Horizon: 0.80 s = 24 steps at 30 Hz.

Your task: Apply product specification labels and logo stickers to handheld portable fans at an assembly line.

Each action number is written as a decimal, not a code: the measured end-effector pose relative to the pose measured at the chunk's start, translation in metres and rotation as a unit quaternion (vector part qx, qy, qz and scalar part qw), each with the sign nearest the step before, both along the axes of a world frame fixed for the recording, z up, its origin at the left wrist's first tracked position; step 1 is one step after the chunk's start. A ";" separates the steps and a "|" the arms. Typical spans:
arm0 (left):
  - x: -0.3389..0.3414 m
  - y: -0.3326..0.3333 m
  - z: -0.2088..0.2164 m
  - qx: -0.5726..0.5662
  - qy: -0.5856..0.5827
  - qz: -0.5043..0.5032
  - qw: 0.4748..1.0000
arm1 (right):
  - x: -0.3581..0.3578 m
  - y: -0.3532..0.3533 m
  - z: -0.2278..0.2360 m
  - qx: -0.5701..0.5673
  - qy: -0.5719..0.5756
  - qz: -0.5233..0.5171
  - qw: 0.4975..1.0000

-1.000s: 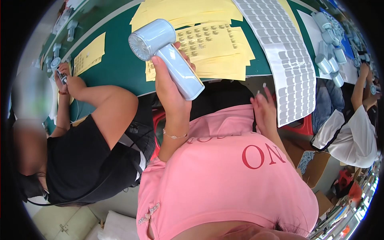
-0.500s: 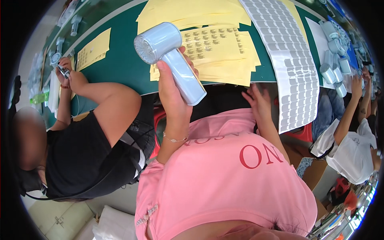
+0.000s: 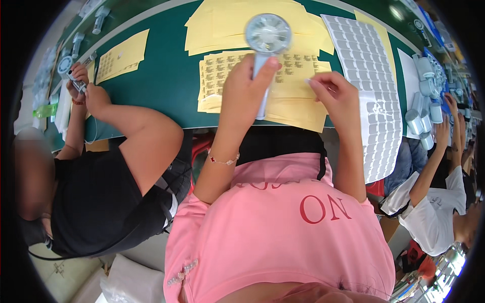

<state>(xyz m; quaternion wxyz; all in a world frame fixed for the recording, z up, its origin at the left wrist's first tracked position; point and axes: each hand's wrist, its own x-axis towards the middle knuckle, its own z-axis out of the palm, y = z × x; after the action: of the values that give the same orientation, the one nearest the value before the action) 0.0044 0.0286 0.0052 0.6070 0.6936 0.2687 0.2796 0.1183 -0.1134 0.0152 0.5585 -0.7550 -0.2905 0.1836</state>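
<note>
A pale blue handheld fan [image 3: 269, 34] stands upright in my left hand [image 3: 247, 83], which is wrapped around its handle. Its round grille faces up toward me and is slightly smeared by motion. Below it lie yellow sticker sheets [image 3: 214, 91] with rows of small dark labels. Over the right part of those sheets hovers my right hand [image 3: 338, 98], apart from the fan. Thumb and index finger are drawn together in a pinch, the other fingers curled; whatever is between the tips is too small to make out.
Plain yellow sheets [image 3: 242, 25] lie at the back of the green table [image 3: 161, 86]. A long sheet of grey labels [image 3: 371, 86] hangs over the front edge at right. A co-worker [image 3: 101, 177] handles a fan at left; several fans [image 3: 424, 101] are piled at right near another person [image 3: 429, 202].
My left hand has carried the fan rightward and away over the sheets, turning its grille up toward me. My right hand has risen from the table's front edge to above the sheets, fingers now pinched.
</note>
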 end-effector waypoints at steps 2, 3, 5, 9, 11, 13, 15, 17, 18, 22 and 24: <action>0.011 0.000 0.000 0.083 0.058 -0.016 0.995 | 0.013 0.012 -0.009 -0.034 -0.006 0.007 0.999; 0.014 -0.002 0.006 0.107 0.077 -0.026 0.991 | 0.015 0.017 -0.010 -0.066 -0.017 0.003 0.998; 0.017 -0.002 0.007 0.108 0.101 -0.037 0.988 | 0.018 0.022 -0.012 -0.102 -0.024 -0.001 0.995; 0.017 0.001 0.006 0.075 0.126 -0.039 0.988 | 0.021 0.029 -0.010 -0.120 -0.064 0.000 0.991; 0.017 0.002 0.004 0.057 0.128 -0.039 0.989 | 0.022 0.032 -0.010 -0.118 -0.069 0.010 0.991; 0.016 0.003 0.001 0.071 0.114 -0.037 0.990 | 0.021 0.035 -0.011 -0.126 -0.062 0.018 0.990; 0.017 0.003 -0.001 0.072 0.111 -0.037 0.991 | 0.022 0.036 -0.013 -0.132 -0.079 0.015 0.988; 0.017 0.003 -0.001 0.074 0.107 -0.037 0.991 | 0.022 0.037 -0.014 -0.138 -0.095 0.013 0.986; 0.017 0.003 0.001 0.074 0.104 -0.040 0.991 | 0.020 0.038 -0.014 -0.143 -0.131 0.012 0.981; 0.016 0.003 0.004 0.084 0.114 -0.040 0.989 | 0.012 0.045 -0.009 -0.207 -0.236 0.002 0.949; 0.016 0.002 0.006 0.088 0.116 -0.044 0.988 | 0.011 0.043 -0.012 -0.187 -0.247 0.003 0.951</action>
<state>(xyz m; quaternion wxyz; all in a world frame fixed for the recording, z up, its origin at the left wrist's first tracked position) 0.0207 0.0305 0.0108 0.5204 0.7829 0.2811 0.1930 0.1291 -0.0703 0.0036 0.3178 -0.8668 -0.3818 0.0437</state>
